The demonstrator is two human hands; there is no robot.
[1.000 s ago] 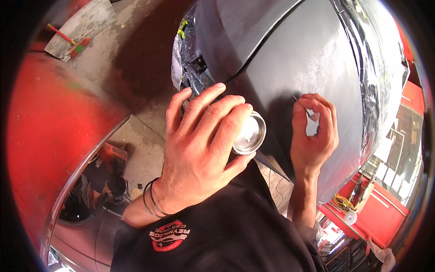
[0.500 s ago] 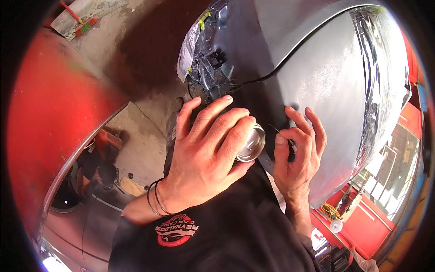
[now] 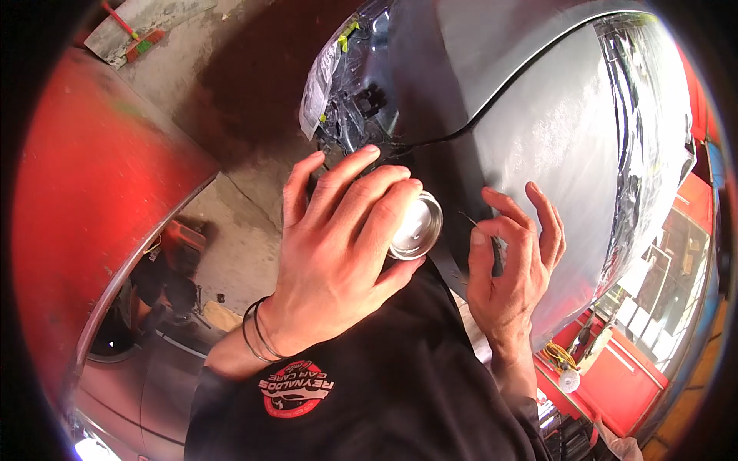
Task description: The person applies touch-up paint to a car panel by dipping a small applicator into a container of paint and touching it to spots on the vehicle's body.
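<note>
My left hand (image 3: 338,230) is wrapped round a metal can (image 3: 416,227), whose round, silvery, recessed end faces up toward me. The rest of the can is hidden by my fingers and palm. To its right, the thumb and forefinger of my right hand (image 3: 511,265) pinch a thin, dark, wire-like piece (image 3: 468,218), too fine to name surely. My other right fingers are raised and curved. Both hands are in front of a car body's grey, matt panel (image 3: 546,161), and the can and the thin piece are apart.
Clear plastic film (image 3: 649,115) wraps the car's right part, and a lamp-like corner (image 3: 369,100) has yellow-green tape. A red car panel (image 3: 100,200) stands at left. A broom (image 3: 142,44) lies at upper left; a red cabinet (image 3: 615,376) stands at lower right.
My left hand has shifted slightly up and left with the can. My right hand has moved a little right, with its outer fingers spread more; its pinch stays the same.
</note>
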